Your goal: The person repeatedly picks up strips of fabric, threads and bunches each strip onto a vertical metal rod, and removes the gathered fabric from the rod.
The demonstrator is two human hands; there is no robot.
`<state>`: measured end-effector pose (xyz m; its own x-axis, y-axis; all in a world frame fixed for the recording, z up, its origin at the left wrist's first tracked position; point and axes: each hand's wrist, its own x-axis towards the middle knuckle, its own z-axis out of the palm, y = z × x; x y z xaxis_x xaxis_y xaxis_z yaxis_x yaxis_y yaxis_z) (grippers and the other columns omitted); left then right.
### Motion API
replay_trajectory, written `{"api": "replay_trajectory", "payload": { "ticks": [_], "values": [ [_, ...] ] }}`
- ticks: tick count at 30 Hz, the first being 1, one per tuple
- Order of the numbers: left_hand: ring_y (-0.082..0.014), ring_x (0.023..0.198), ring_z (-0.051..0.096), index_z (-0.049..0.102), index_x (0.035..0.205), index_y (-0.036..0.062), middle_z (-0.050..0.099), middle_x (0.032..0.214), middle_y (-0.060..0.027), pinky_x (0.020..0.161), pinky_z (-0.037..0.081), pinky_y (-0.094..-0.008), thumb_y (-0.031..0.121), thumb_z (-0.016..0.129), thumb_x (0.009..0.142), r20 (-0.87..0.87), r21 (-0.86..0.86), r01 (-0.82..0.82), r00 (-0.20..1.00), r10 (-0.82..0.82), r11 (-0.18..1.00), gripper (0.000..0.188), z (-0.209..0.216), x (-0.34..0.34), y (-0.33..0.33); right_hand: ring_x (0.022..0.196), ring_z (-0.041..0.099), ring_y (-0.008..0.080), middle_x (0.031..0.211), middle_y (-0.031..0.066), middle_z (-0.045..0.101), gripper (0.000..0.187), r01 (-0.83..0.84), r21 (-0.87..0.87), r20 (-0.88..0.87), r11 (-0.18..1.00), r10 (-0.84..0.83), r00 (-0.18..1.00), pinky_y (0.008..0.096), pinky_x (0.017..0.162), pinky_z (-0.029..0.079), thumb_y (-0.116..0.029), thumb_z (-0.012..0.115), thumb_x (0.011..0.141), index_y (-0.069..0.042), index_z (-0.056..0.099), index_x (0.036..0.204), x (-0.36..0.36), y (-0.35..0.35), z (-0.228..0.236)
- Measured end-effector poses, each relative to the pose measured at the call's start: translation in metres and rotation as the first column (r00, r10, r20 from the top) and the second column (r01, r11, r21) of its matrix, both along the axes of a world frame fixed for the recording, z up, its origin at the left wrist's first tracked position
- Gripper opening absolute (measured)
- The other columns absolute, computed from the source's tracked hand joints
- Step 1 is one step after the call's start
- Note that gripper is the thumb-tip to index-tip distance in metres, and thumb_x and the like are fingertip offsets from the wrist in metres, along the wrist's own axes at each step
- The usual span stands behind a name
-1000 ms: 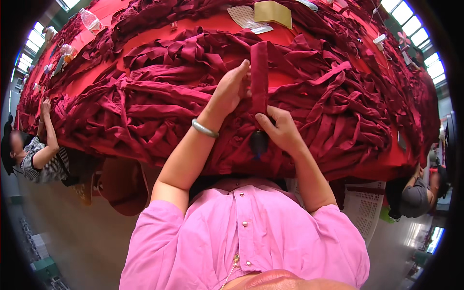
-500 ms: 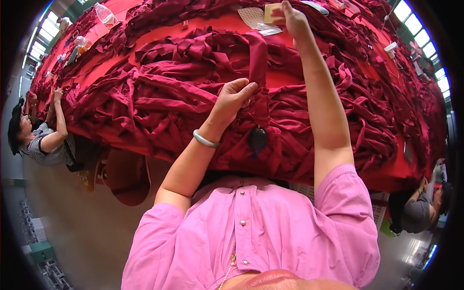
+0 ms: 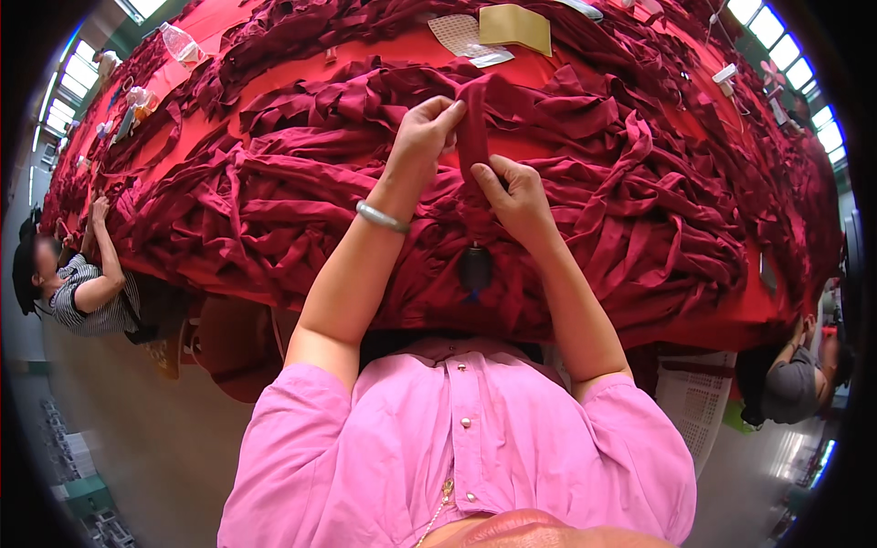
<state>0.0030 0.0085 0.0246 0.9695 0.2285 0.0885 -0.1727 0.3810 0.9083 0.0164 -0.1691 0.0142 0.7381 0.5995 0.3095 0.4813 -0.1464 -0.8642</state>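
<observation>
Maroon strip (image 3: 472, 132) points lengthwise toward the dark oval object (image 3: 475, 270); left hand (image 3: 426, 134) pinches it farther from that object, right hand (image 3: 523, 198) pinches it nearer

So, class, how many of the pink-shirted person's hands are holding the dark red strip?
2: the left hand on the upper part of the strip, the right hand lower, at its right edge. Some fingers are hidden.
</observation>
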Motion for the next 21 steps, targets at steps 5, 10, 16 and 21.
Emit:
{"api": "replay_trajectory", "payload": {
  "ticks": [5, 10, 16, 21],
  "values": [
    [-0.0003, 0.049, 0.037, 0.059, 0.078, 0.0093, 0.049, 0.060, 0.0071, 0.044, 0.025, -0.0179, 0.020, 0.060, 0.093, -0.073, 0.136, -0.068, 0.994, 0.078, 0.988, 0.019, -0.003, -0.046, -0.026, 0.058, 0.044, 0.0043, 0.060, -0.0004, 0.050, 0.033, -0.173, 0.083, -0.049, 0.981, 0.177, 0.983, 0.0255, 0.050, 0.037, -0.026, 0.060, 0.093, 0.001, 0.055, 0.075, 0.037, 0.001, 0.027],
    [-0.0015, 0.055, 0.045, 0.060, 0.083, 0.0107, 0.055, 0.065, 0.0052, 0.048, 0.033, -0.0176, 0.027, 0.059, 0.094, -0.157, 0.118, 0.033, 0.987, -0.014, 0.992, 0.020, -0.008, -0.047, -0.022, 0.063, 0.047, 0.0080, 0.064, 0.0025, 0.053, 0.025, -0.026, 0.041, 0.222, 0.999, 0.017, 0.975, 0.0287, 0.055, 0.041, -0.021, 0.062, 0.091, 0.002, 0.056, 0.081, 0.052, 0.030, 0.020],
    [-0.0109, 0.078, 0.062, 0.062, 0.104, 0.0080, 0.066, 0.090, 0.0002, 0.067, 0.051, -0.0264, 0.031, 0.051, 0.098, -0.058, -0.328, 0.145, 0.983, -0.173, 0.934, 0.026, 0.023, 0.001, -0.011, 0.071, 0.049, 0.0049, 0.074, 0.0030, 0.060, 0.019, -0.070, 0.136, -0.066, 0.988, 0.080, 0.995, 0.0248, 0.063, 0.044, -0.014, 0.060, 0.090, 0.003, 0.062, 0.099, -0.003, 0.005, 0.005],
    [-0.0059, 0.061, 0.057, 0.064, 0.092, 0.0081, 0.064, 0.077, 0.0013, 0.050, 0.044, -0.0205, 0.016, 0.060, 0.093, 0.030, -0.382, 0.043, 0.999, -0.034, 0.923, 0.009, 0.002, 0.021, 0.004, 0.067, 0.053, 0.0081, 0.071, 0.0055, 0.061, 0.031, -0.135, 0.235, -0.296, 0.963, 0.203, 0.933, 0.0270, 0.060, 0.045, -0.023, 0.070, 0.085, 0.004, 0.061, 0.096, -0.007, 0.002, 0.003]
  ]
}}
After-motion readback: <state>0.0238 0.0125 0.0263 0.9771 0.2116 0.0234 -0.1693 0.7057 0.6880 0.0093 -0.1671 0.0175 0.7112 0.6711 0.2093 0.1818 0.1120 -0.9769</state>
